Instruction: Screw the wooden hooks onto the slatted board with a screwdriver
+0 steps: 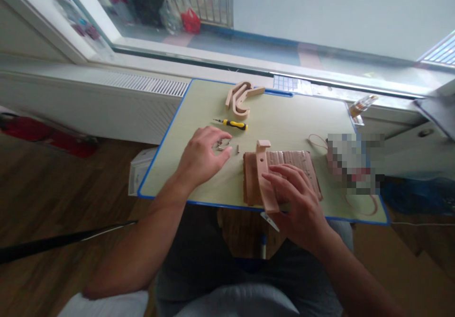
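My left hand [204, 158] reaches over several small screws [221, 144] on the table, its thumb and fingers apart in a curve. One more screw [238, 149] lies just right of its fingertips. With my right hand [298, 201] I hold a pale wooden hook [265, 182] by its side and near end; the thumb is mostly hidden. A hole shows near the hook's curled far end. Beneath the hook is a brown corrugated cardboard pad [293, 159]. Beyond my left hand lies a yellow and black screwdriver [234, 124].
More bent wooden hooks [241, 101] sit at the back of the blue-edged table [170, 165]. At the right is a pixelated object [350, 163] with a thin cord. A radiator [142, 85] and window stand behind. My legs are under the near edge.
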The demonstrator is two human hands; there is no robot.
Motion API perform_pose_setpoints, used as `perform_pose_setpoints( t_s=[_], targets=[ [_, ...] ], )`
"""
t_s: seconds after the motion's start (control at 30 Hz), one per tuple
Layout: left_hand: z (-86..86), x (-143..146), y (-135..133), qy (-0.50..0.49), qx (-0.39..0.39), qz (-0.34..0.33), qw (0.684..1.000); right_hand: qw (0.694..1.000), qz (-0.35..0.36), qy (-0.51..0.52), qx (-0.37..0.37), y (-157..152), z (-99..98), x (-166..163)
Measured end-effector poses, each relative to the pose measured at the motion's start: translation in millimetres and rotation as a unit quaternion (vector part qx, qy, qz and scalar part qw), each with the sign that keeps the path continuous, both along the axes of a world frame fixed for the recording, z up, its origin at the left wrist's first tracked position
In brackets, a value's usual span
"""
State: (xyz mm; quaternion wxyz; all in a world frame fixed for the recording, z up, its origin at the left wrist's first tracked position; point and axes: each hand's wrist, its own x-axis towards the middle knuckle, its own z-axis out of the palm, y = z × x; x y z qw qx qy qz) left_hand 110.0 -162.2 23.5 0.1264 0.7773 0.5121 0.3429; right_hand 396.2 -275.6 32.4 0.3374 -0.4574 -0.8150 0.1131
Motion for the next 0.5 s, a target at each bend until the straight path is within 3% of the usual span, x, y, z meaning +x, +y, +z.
perform_pose_setpoints(
  t_s=[0.13,0.3,0.5],
  targets=[
    [-0.6,-3,23,0.072,-0.015,0.017,0.997,1.0,0.003,-0.011,-0.016,15,25.2,27],
    [-0.5,5,28,0.087,-0.03,-0.076,0.993,0.999,-0.031,-0.018,0.006,41,48.3,38],
    [-3.6,10,28,0.153,-0.023,-0.104,0.982,1.0,0.017,-0.004,-0.018,36,24.4,18]
  ],
)
